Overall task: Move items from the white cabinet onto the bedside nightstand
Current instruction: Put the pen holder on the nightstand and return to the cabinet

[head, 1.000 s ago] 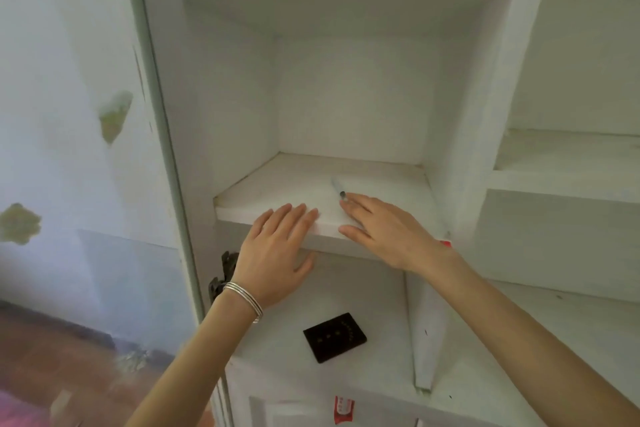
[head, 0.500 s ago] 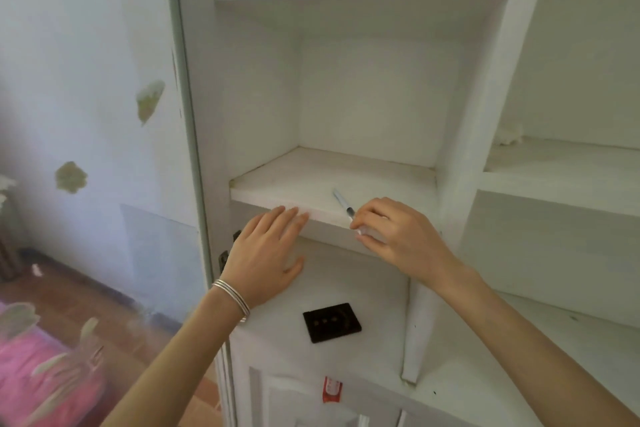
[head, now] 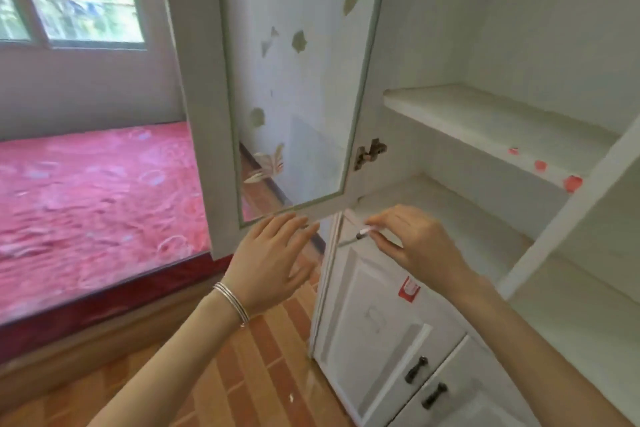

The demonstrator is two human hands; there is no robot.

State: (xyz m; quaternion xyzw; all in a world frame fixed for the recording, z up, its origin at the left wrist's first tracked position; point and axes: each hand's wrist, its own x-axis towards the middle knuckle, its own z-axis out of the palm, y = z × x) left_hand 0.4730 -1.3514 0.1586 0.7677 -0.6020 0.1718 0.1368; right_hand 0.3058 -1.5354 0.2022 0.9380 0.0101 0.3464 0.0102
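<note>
The right hand (head: 415, 243) pinches a slim pen (head: 363, 233) before the white cabinet (head: 485, 114); the left hand (head: 272, 262) hovers, fingers straight. The red door sticker (head: 408, 289) is unreadable.

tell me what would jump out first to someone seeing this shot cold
The bright red bed cover filling the left side grabs the eye first. Next come the two hands at centre: the right hand pinches a thin white pen in front of the white cabinet. The left hand is open beside it, by the lower edge of the open glass door.
</note>
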